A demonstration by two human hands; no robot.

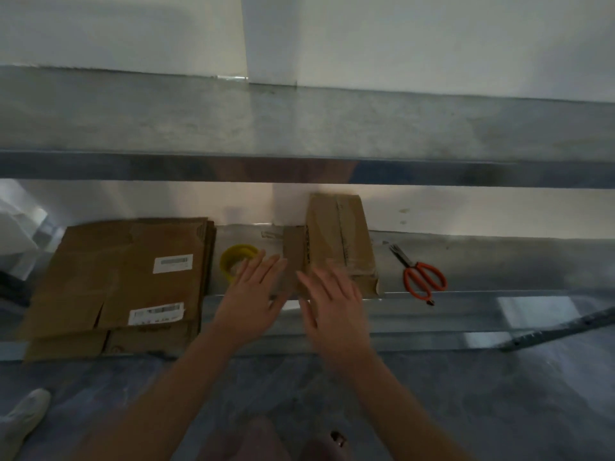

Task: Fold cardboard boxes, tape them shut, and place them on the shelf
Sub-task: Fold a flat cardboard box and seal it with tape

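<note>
Metal shelf [466,257] against white wall [432,38]; grey floor [499,394] below. Taped cardboard box [339,237] mid-shelf, between yellow tape roll [233,257] and orange-handled scissors [422,277]. Flattened cartons [126,277] stacked left. Left hand [253,301] and right hand [336,311] flat-fingered, gripping nothing, at box front; contact blurred.

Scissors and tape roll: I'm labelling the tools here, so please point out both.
scissors [412,268]: head view, where the orange handles meet.
tape roll [238,251]: head view, upper yellow rim.
</note>
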